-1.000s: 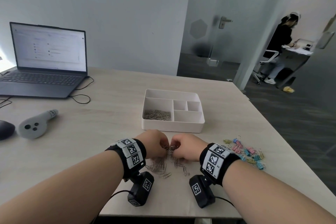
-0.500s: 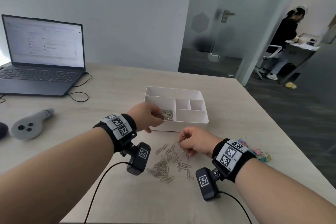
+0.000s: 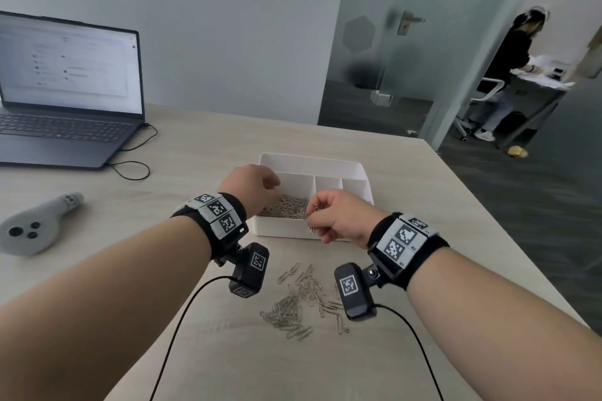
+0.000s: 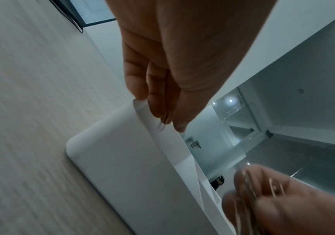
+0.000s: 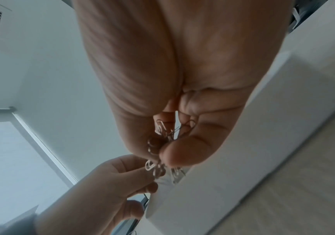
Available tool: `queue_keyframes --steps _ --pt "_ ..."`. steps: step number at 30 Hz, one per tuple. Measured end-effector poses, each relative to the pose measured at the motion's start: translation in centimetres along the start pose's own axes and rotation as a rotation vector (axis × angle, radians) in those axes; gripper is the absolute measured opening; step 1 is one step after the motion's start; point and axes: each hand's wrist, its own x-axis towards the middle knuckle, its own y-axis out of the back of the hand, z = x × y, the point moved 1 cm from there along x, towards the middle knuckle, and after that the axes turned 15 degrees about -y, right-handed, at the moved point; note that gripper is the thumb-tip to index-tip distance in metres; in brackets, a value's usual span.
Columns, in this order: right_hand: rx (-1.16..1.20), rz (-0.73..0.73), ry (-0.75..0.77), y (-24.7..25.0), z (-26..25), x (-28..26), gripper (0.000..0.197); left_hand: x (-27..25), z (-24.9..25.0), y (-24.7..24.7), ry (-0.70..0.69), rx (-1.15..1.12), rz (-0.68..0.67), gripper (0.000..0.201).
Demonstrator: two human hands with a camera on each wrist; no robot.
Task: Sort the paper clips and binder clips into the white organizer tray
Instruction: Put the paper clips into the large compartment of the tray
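Note:
The white organizer tray stands mid-table, and silver paper clips lie in its large left compartment. My left hand hangs over that compartment, fingers loose and pointing down, thumb apart. In the left wrist view a blur of clips shows just under its fingertips, above the tray. My right hand pinches a dangling bunch of paper clips at the tray's front wall. A loose pile of paper clips lies on the table between my wrists. No binder clips are in view.
An open laptop with a looped cable sits at the far left, and a grey controller lies left of my arm. The table's right edge drops to dark floor. A person stands at a distant desk.
Both hands left the pile. The left carried clips over the tray's left compartment and loosened its fingers. The right rose with a bunch of clips to the tray's front wall.

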Motion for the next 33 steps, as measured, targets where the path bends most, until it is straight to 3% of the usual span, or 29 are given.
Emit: queue_keyframes --steps 6,14,18,24,28,31,33 --pt "-0.024 0.096 0.04 -0.4 -3.3 2.4 0.018 -1.3 -0.6 0.9 0.017 -0.058 0.045 0.006" --pt "-0.249 0.301 0.031 -1.7 -4.2 4.8 0.013 -4.6 -1.1 0.9 0.05 -0.104 -0.016 0.011" --pt "-0.306 0.319 0.03 -2.1 -3.5 4.3 0.012 -5.6 -0.9 0.5 0.068 -0.147 -0.053 0.013" --pt "-0.319 0.275 0.09 -1.4 -2.9 2.2 0.006 -6.9 0.2 -0.9 0.051 -0.153 -0.245 0.015" --pt "-0.316 0.298 0.13 -0.9 -1.5 -0.3 0.01 -7.9 1.1 -2.1 0.033 0.035 -0.421 0.037" --pt "-0.497 0.268 0.127 -0.8 0.3 -2.5 0.016 -8.7 1.9 -3.1 0.005 0.139 -0.501 0.043" --pt "-0.689 0.163 0.071 -0.9 1.7 -3.7 0.029 -9.1 2.6 -3.5 -0.012 0.191 -0.537 0.044"
